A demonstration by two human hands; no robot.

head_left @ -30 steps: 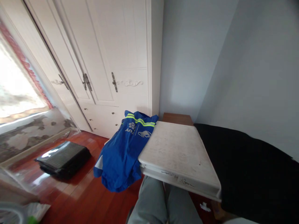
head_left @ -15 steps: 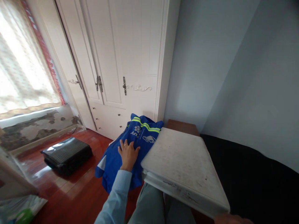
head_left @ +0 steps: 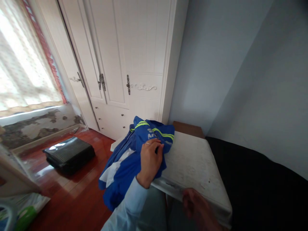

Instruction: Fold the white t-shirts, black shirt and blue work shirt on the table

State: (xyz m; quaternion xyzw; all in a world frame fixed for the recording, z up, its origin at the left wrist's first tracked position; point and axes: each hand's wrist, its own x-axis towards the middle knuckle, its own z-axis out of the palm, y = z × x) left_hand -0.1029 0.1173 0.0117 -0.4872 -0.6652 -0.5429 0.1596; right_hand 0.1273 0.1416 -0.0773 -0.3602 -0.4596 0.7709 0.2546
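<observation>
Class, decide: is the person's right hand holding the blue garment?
No, the left hand holds the blue garment, while the right hand is apart from it, near the white table.

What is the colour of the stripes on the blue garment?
The stripes are bright yellow-green; the head view shows them best.

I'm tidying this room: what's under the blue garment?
The white table, visible either side of the blue garment; anything else beneath is covered and cannot be seen.
</observation>
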